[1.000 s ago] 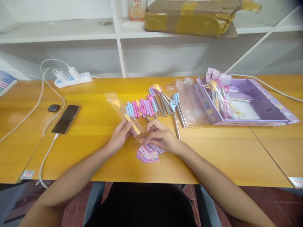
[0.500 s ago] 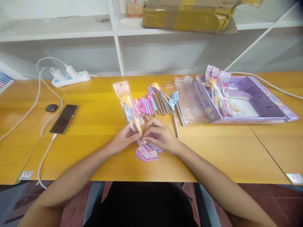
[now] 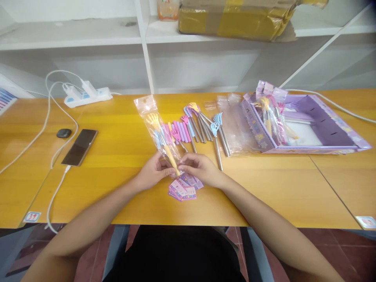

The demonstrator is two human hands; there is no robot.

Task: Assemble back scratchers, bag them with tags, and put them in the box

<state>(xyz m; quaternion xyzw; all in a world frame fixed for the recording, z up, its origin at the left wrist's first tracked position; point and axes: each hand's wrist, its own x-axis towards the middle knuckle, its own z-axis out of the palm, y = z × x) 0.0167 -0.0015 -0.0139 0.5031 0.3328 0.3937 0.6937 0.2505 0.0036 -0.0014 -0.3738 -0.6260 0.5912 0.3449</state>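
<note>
A yellow back scratcher (image 3: 169, 153) with a hand-shaped head lies inside a clear plastic bag (image 3: 145, 105), tilted with its head up and left. My left hand (image 3: 154, 171) is closed on the bag around the lower handle. At the handle's bottom end, my right hand (image 3: 199, 168) pinches the bag's open edge. Printed cards (image 3: 182, 190) lie in a fanned pile just below my hands. Beyond them are coloured handle grips (image 3: 181, 132), partly hidden by the bag, and several loose back scratchers (image 3: 216, 137) with metal shafts.
Flat clear bags (image 3: 237, 129) lie right of the loose scratchers. A purple display box (image 3: 317, 149) holds bagged scratchers at the right. On the left are a phone (image 3: 80, 148) on a cable, a black earbud case (image 3: 64, 133) and a power strip (image 3: 88, 98). A taped carton (image 3: 235, 19) sits on the shelf.
The bagged back scratcher's top has swung slightly left, and its handle end now shows more between my hands. My right fingers have lowered and flattened against the bag's bottom edge.
</note>
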